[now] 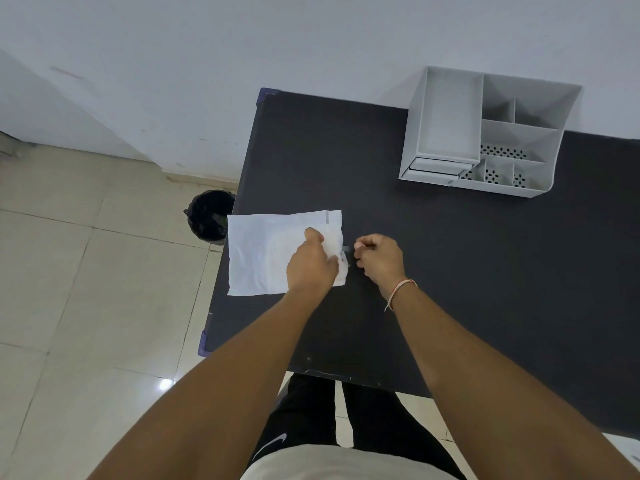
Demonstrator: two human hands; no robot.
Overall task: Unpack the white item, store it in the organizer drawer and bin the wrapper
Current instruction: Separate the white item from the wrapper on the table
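On the black worktop, the left hand pinches the white wrapper's right edge; the right hand, fingers curled together, pinches its tab. The wrapper lies flat, long axis left-right. Beyond it: bin on the floor, organizer far right.

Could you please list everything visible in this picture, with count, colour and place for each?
flat white plastic wrapper packet: one, white, lying at the left edge of the table, its right end pinched by both hands.
black rectangular table: one, black, centre and right, against the wall.
grey plastic desk organizer with drawers: one, light grey, far right part of the table by the wall; compartments look empty.
black round waste bin with liner: one, black, on the tiled floor just left of the table.
thread bracelet: one, orange and white, on the right wrist.
left hand: one, grip closed on the packet's right end.
right hand: one, grip pinching the packet's strip beside it.
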